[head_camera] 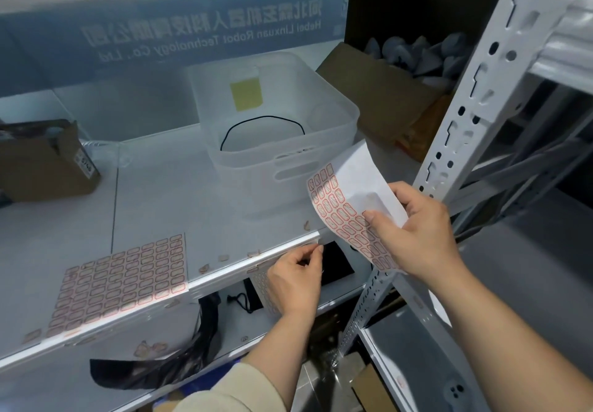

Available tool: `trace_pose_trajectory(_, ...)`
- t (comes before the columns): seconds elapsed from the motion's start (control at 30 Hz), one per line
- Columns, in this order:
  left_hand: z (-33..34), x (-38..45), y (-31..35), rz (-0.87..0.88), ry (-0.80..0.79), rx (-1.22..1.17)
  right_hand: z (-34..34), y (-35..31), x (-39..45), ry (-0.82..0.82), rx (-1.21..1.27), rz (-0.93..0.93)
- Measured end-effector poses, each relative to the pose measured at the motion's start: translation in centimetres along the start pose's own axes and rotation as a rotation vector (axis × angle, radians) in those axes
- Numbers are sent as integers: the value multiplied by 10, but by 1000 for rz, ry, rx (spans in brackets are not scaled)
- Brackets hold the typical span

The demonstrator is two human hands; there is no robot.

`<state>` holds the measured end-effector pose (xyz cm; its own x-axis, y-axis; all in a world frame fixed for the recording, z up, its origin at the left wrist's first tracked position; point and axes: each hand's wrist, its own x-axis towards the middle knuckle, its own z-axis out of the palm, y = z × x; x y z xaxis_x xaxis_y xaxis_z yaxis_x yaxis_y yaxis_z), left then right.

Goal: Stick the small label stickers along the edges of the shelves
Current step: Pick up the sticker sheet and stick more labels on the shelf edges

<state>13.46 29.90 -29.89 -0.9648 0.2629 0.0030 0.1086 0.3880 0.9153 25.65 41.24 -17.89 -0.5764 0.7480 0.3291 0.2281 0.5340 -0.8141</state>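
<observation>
My right hand [420, 229] grips a curled sheet of small red-bordered label stickers [340, 212] in the air, to the right of the shelf's front edge [224, 275]. My left hand [296, 278] is at that front edge with thumb and forefinger pinched against it at a small label [316, 242]. Several stuck labels [224, 257] dot the edge to the left of that hand. A second sheet of labels [125, 278] lies flat on the shelf at the left.
A translucent plastic bin [279, 123] stands mid-shelf behind my hands. A cardboard box [48, 158] sits at the left, another [394, 84] at the back right. The perforated white upright [462, 123] rises at the right. Black bags [179, 357] fill the shelf below.
</observation>
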Motion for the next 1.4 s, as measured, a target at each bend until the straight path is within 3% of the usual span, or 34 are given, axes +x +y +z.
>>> trace_pose_trajectory(0.87, 17, 1, 8, -170, 145, 73, 6, 6, -2, 13, 67, -39)
trace_pose_trajectory(1.4, 13, 0, 8, -196, 145, 64, 4, -1, -3, -24, 93, -8)
